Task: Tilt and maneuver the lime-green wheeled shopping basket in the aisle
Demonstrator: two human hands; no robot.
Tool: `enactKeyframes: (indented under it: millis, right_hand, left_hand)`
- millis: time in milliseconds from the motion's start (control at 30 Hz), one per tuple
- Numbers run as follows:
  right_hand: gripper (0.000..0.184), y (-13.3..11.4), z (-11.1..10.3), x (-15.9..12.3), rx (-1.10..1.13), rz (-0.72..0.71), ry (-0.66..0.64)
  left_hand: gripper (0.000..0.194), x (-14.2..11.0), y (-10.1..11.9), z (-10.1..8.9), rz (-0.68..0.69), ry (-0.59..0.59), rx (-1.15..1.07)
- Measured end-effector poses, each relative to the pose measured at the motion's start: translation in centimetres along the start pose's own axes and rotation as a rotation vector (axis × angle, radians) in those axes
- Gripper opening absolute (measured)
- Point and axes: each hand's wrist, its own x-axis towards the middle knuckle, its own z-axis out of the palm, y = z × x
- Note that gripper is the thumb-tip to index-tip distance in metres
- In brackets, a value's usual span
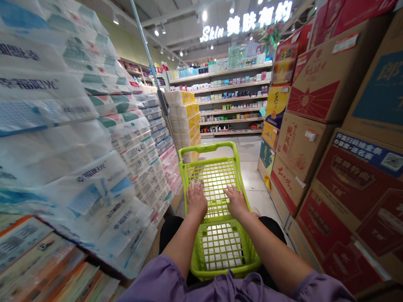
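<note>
A lime-green plastic shopping basket [227, 272] with latticed walls stands in front of my body, between my legs. Its long handle [206, 148] reaches forward at the far end. My left hand [197, 201] rests on the left part of the lattice, fingers stretched forward and slightly apart. On the right part lies my right hand [236, 201], its fingers spread over the grid. Both hands touch the basket from above. Through the openings in the lattice the pale floor shows, and no goods are visible inside.
Wrapped tissue packs [56, 106] are piled high on the left, near a metal pole [148, 49]. Cardboard cartons [307, 88] form a wall on the right. Ahead, a tiled aisle [252, 166] leads to shelves of small products [234, 93] under a lit sign [246, 21].
</note>
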Motion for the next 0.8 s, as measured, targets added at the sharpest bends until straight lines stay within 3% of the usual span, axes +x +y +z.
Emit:
enactKeyframes:
  millis: [300,433,600,800]
  right_hand:
    - [0.078,0.1,0.0,0.0,-0.013,-0.004,0.002]
    - [0.078,-0.1,-0.2,-0.1,-0.013,-0.003,-0.003]
    - [0.078,-0.3,-0.5,-0.2,-0.002,0.000,-0.010]
    - [0.079,-0.2,-0.4,-0.2,0.011,0.003,-0.010]
  left_hand:
    - [0.073,0.3,-1.2,1.0,0.263,0.003,-0.079]
    - [0.068,0.3,-1.4,1.1,0.096,0.066,-0.068]
    - [0.074,0.5,-1.2,1.2,0.236,0.012,-0.110]
    - [0.072,0.9,-1.3,1.1,0.024,0.013,-0.067]
